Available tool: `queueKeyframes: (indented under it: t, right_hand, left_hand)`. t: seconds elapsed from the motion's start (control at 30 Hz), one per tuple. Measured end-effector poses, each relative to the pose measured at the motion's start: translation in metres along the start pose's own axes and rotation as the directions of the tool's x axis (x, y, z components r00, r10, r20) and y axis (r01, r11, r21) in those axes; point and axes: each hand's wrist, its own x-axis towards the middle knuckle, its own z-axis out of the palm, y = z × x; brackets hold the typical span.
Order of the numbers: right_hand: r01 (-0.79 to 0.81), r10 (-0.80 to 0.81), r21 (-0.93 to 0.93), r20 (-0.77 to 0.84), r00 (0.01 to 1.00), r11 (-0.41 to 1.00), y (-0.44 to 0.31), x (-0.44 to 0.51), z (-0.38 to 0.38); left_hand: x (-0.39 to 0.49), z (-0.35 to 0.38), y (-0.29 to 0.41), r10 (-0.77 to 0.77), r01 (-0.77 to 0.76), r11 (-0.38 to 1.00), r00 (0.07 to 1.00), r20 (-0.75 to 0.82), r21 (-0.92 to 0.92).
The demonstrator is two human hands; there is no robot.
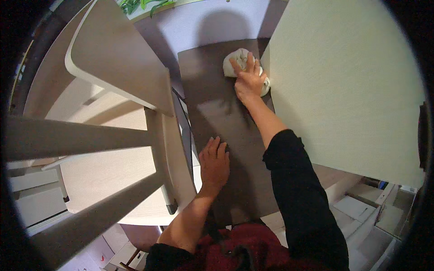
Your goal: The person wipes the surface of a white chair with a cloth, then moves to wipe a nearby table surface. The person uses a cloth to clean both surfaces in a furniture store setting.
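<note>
My right hand point(250, 81) presses a crumpled white cloth point(234, 62) against a dark brown wooden surface point(213, 88). The cloth lies near the far right corner of that surface, bunched under my palm and showing on both sides of the fingers. Lower down and to the left, my left hand point(215, 164) rests flat on the same surface with its fingers slightly spread. Nothing is in my left hand.
A large pale panel point(339, 84) rises along the right side. On the left are a beige board with a rounded corner point(115, 50) and grey-brown slats point(78, 137) over a light wooden top point(112, 169). Green leaves point(145, 5) show at the far edge.
</note>
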Motion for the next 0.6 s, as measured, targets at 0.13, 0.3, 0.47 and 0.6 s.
queueKeyframes:
  t: [0.13, 0.3, 0.47, 0.6]
  right_hand:
    - [-0.037, 0.038, -0.018, 0.056, 0.998, 0.999, -0.003, 0.044, 0.024]
    - [-0.115, 0.104, 0.046, 0.199, 0.975, 0.992, -0.011, 0.076, 0.038]
    - [-0.041, 0.028, 0.082, 0.153, 0.988, 0.996, -0.011, 0.054, 0.027]
    - [0.032, -0.035, 0.053, 0.066, 0.997, 0.998, -0.008, 0.02, 0.001]
  left_hand:
    - [-0.003, -0.001, 0.0, -0.013, 0.014, 1.0, 1.0, 0.026, -0.019]
    - [-0.003, -0.004, -0.001, -0.035, 0.037, 0.998, 0.999, 0.035, -0.055]
    - [-0.001, -0.006, 0.001, -0.023, 0.023, 0.999, 1.0, 0.013, -0.023]
    - [0.002, -0.003, 0.002, 0.006, -0.005, 1.0, 1.0, -0.024, 0.009]
